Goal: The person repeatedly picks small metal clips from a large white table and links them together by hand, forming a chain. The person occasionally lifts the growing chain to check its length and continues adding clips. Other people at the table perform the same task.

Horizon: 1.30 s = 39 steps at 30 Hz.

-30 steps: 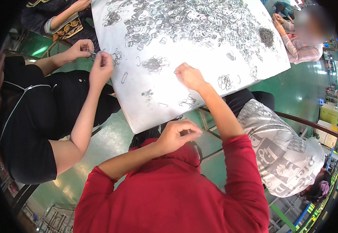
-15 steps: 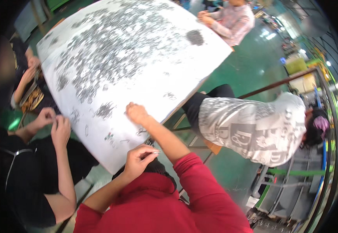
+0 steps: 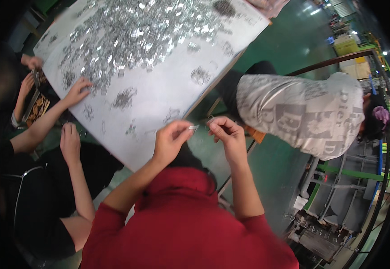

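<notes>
My left hand (image 3: 171,140) pinches a small shiny metal piece (image 3: 193,127) between thumb and fingertips, in front of my chest. Close by on its right, my right hand (image 3: 230,136) is closed in a pinch on a thin dark wire piece (image 3: 210,119). A narrow gap separates the two held pieces, near the front corner of a white-topped table (image 3: 152,101). On the table lies a broad heap of small shiny metal pieces (image 3: 136,38). Nearer to me is a loose clump of thin wire pieces (image 3: 124,98), with another small wire cluster (image 3: 171,115) by the edge.
At left, a co-worker's hand (image 3: 78,92) reaches to the heap while the other hand (image 3: 70,141) stays raised. A person in a printed shirt (image 3: 298,112) sits bent over at right. A tray of brownish parts (image 3: 39,108) stands beyond the left table edge.
My right hand has left the tabletop and come back beside my left hand, now with a wire piece. My left hand has risen slightly. The left co-worker's hand has reached over the table.
</notes>
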Available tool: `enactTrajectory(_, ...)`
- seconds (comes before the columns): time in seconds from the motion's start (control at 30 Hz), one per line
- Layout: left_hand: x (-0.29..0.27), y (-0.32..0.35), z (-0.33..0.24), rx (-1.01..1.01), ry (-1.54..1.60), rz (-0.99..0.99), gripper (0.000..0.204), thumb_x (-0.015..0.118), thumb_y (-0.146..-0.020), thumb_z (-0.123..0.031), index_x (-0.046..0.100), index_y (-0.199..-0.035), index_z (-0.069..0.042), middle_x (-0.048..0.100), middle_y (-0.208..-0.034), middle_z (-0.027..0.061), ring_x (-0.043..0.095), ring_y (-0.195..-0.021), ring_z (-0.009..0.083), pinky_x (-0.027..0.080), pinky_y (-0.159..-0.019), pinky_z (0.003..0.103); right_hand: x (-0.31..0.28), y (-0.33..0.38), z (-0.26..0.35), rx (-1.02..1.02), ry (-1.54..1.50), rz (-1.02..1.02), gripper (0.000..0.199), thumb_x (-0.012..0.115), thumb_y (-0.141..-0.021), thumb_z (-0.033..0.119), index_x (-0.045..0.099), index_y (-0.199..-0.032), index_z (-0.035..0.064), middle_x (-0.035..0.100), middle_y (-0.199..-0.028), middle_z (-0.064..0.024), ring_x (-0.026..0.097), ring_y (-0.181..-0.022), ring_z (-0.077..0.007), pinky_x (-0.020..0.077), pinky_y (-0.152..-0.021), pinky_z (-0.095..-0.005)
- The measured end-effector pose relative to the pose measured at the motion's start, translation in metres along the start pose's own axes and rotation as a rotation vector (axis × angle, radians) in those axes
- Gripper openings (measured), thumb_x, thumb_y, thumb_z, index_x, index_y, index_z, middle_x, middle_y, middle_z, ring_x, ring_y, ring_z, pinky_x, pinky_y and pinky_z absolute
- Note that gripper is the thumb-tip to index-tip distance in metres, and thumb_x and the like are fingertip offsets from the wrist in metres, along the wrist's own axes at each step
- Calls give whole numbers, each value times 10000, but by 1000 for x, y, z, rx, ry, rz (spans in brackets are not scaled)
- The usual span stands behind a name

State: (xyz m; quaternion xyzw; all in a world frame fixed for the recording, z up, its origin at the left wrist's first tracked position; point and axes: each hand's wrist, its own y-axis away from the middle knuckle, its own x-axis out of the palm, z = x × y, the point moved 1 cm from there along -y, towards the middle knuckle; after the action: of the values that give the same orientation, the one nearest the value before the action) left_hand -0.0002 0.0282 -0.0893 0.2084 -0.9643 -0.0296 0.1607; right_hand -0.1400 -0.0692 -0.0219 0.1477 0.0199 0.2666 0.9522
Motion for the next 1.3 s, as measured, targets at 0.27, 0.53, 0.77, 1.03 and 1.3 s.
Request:
enactTrajectory(0.27,7,-12,-15,-14,33,21,102,570,-879,13,558,-980,24,635,-862,72,615,-782,106,512,-713,231,12,-2,-12,48,-99,-94,59,686,-802,71,660,-816,20,526,-996,-30,507,-945,-125,401,-823,-249)
enactTrajectory(0.53,2,-45,-6,191,-143,28,127,597,-885,-106,630,-920,11,667,-849,60,620,-750,110,495,-665,242,9,-10,-20,-376,105,-183,57,682,-785,39,642,-826,39,470,-1009,-53,467,-964,-164,373,-879,-293)
enactTrajectory(0.77,-96,-178,33,431,-1097,-515,163,637,-797,-139,693,-928,-59,661,-968,83,566,-965,295,474,-830,373,-14,-15,3,-393,138,-109,90,706,-763,42,655,-837,55,473,-998,-58,470,-943,-177,389,-852,-301)
enactTrajectory(1.03,-85,-219,10,204,-1201,-385,130,649,-800,-170,692,-883,-81,675,-875,86,617,-826,262,496,-756,362,-45,-27,23,-351,223,6,96,708,-752,34,666,-837,48,505,-934,-52,490,-880,-172,401,-791,-279)
enactTrajectory(1.3,34,-114,-59,-323,-331,127,114,610,-833,-33,626,-945,-18,634,-742,31,611,-695,91,483,-611,235,-53,-35,35,-296,338,80,87,704,-759,48,668,-837,38,515,-918,-65,531,-871,-188,434,-829,-301)
